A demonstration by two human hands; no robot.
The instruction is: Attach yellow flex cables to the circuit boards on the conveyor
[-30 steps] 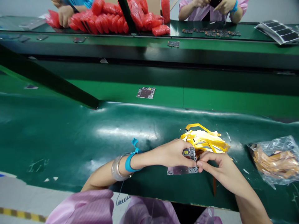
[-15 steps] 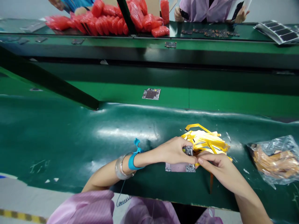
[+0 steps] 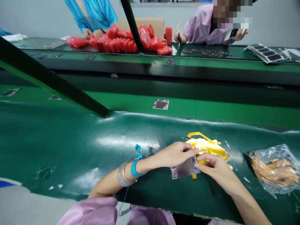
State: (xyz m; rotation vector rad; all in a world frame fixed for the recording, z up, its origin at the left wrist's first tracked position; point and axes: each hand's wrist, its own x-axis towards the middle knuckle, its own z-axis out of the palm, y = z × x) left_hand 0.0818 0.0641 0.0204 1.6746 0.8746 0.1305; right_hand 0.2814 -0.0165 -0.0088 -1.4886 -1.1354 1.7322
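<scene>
A circuit board [image 3: 184, 171] is held low over the near side of the green bench [image 3: 77, 140], in front of a loose pile of yellow ribbon strips [image 3: 207, 146]. The far part of the board is covered by the left hand [image 3: 180, 153], whose grip appears clamped on it. The right-hand edge of the board is met by the fingertips of the right hand [image 3: 214, 167]; thumb and forefinger are brought near each other there, but whether anything is pinched between them cannot be told. A short yellow end [image 3: 194, 177] is seen just past the board's near edge; whether it belongs to a strip joined to the board is not shown. Work on this board is therefore judged to be partway through, since both hands are engaged at it and no finished joint can be made out. Plenty seems left to be handled: many strips are heaped loose behind the hands, and more orange strips are contained in a clear bag [image 3: 274, 168] to the right. Another board [image 3: 161, 104] is seen lying on the belt [image 3: 180, 109] beyond the bench, with no yellow strip visible on it.
</scene>
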